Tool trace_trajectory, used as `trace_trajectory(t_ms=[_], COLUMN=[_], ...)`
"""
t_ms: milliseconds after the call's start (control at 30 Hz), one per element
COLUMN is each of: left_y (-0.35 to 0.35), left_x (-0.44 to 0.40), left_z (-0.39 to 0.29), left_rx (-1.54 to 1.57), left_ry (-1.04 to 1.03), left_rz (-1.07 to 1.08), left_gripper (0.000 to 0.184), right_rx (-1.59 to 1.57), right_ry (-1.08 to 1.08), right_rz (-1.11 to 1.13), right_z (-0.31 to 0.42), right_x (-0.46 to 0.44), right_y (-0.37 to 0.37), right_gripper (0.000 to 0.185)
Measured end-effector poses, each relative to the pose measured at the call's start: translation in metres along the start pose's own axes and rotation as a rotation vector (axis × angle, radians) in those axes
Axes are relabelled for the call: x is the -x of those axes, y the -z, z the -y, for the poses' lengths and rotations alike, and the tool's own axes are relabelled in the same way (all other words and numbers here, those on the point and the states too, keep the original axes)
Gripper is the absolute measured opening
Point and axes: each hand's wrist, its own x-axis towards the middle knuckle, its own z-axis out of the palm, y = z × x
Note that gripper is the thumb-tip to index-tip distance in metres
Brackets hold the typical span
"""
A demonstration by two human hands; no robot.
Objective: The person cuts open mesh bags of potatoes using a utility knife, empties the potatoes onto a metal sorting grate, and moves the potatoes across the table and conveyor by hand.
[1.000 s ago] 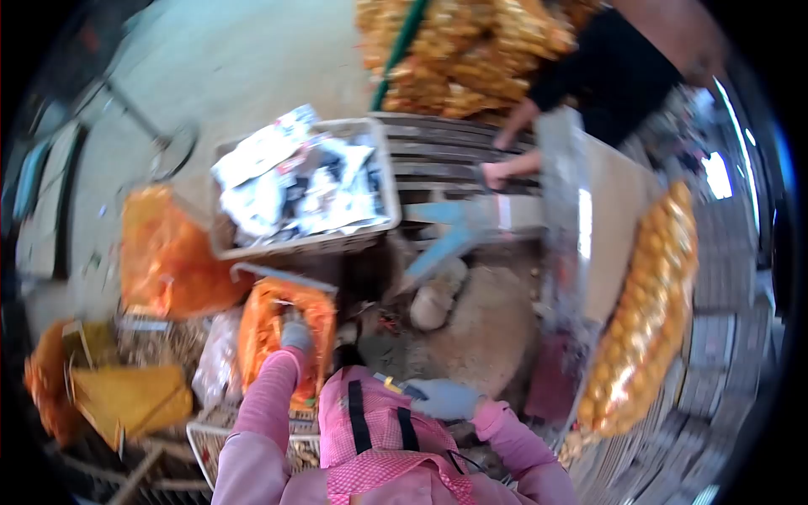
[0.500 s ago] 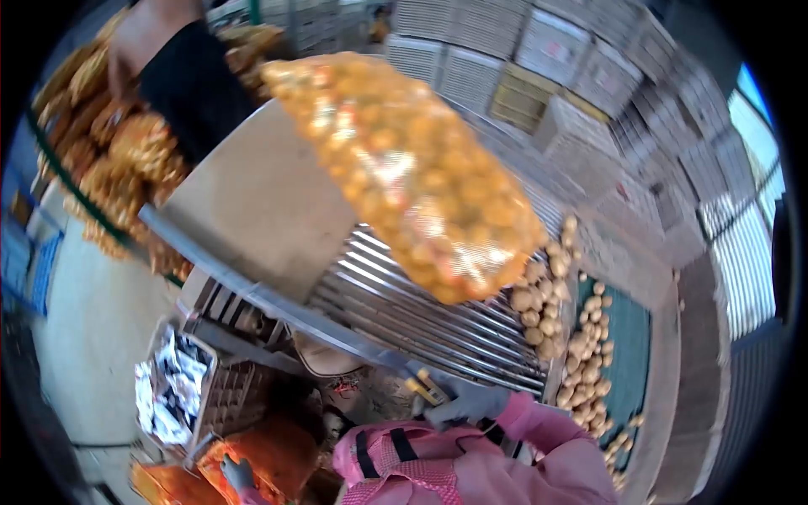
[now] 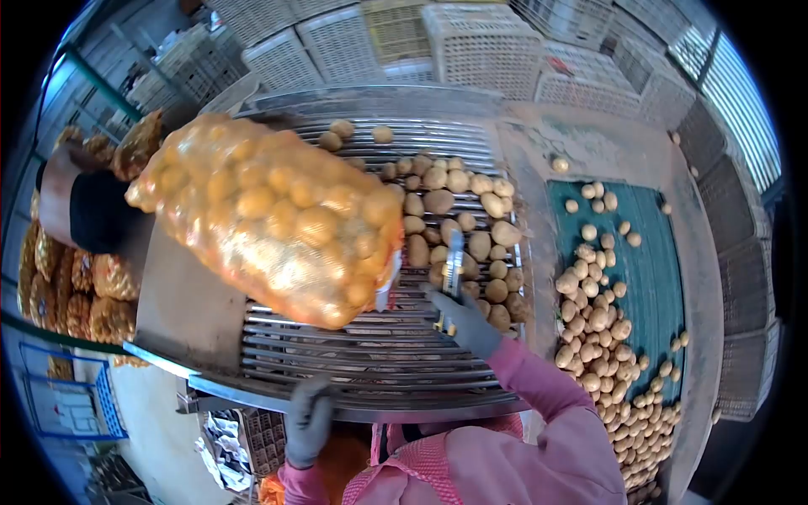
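Note:
My right hand (image 3: 470,325), in a grey glove, is closed around a utility knife (image 3: 452,268) with yellow parts, held over the metal rollers (image 3: 362,366). Just left of it, a large orange mesh bag of potatoes (image 3: 269,215) lies across the rollers, with a white tag (image 3: 389,288) at its near right end. Loose potatoes (image 3: 439,201) sit on the rollers beyond that end and around the knife. At the front edge of the roller table, my gloved left hand (image 3: 310,421) is open and holds nothing. The edge is close to its fingers.
Another person's dark sleeve (image 3: 105,212) reaches in at left, beside full mesh bags (image 3: 114,278). Many potatoes (image 3: 599,320) lie on a green belt (image 3: 648,269) at right. Stacked plastic crates (image 3: 484,55) stand behind. A crate with crumpled wrappers (image 3: 225,450) is below left.
The potato bag has come down from mid-air onto the rollers. My left hand has risen from the orange sacks below to the table edge. My right hand has moved over the rollers; my view has turned.

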Motion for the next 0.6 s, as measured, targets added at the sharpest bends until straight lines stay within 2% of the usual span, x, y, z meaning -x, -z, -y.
trace_trajectory(t_ms=[33,67,100,167,200,267,300,367,400,433,500,533,567,600], left_y=[-0.019,-0.035,-0.053,-0.088,-0.099,-0.119,-0.128,-0.142,-0.141,-0.144,-0.148,-0.152,-0.151,-0.152], left_x=[-0.010,-0.023,-0.036,-0.058,-0.068,-0.087,-0.096,-0.104,-0.099,-0.101,-0.116,-0.119,-0.121,-0.125], left_z=[-0.003,-0.004,-0.006,-0.007,-0.004,0.004,0.005,0.009,0.037,0.032,0.023,0.021,0.024,0.027], left_rx=[-0.020,-0.015,-0.027,0.237,0.228,0.061,0.052,-0.043,-0.107,-0.123,0.387,0.473,0.463,0.563], left_ry=[0.145,0.224,0.238,0.446,0.467,0.547,0.567,0.643,0.509,0.528,0.828,0.847,0.852,0.856], left_rz=[0.127,0.280,0.293,0.286,0.285,0.263,0.256,0.148,0.101,0.094,-0.049,-0.164,-0.167,-0.171], left_gripper=[0.035,0.046,0.046,0.059,0.059,0.067,0.067,0.069,0.065,0.065,0.052,0.045,0.045,0.045], right_rx=[0.079,0.161,0.141,0.061,0.049,0.239,0.229,0.368,0.355,0.243,0.114,0.037,-0.035,-0.034], right_ry=[-0.030,-0.065,-0.074,-0.005,-0.023,0.058,0.038,0.110,0.086,0.106,0.124,0.034,-0.056,-0.016], right_rz=[0.008,0.021,0.014,-0.054,-0.056,0.051,0.057,0.094,0.106,0.086,0.068,0.123,0.177,0.184], right_z=[0.003,0.004,0.001,-0.010,-0.014,-0.018,-0.013,-0.001,-0.003,-0.005,-0.004,0.005,0.009,0.006], right_x=[-0.009,-0.018,-0.031,-0.060,-0.075,-0.103,-0.108,-0.109,-0.116,-0.124,-0.127,-0.120,-0.117,-0.116], right_y=[0.002,0.004,0.005,0.010,0.012,0.012,0.005,-0.010,-0.009,-0.009,-0.006,-0.001,0.002,0.003], right_gripper=[0.029,0.031,0.031,0.032,0.032,0.033,0.033,0.031,0.031,0.032,0.032,0.032,0.033,0.032])
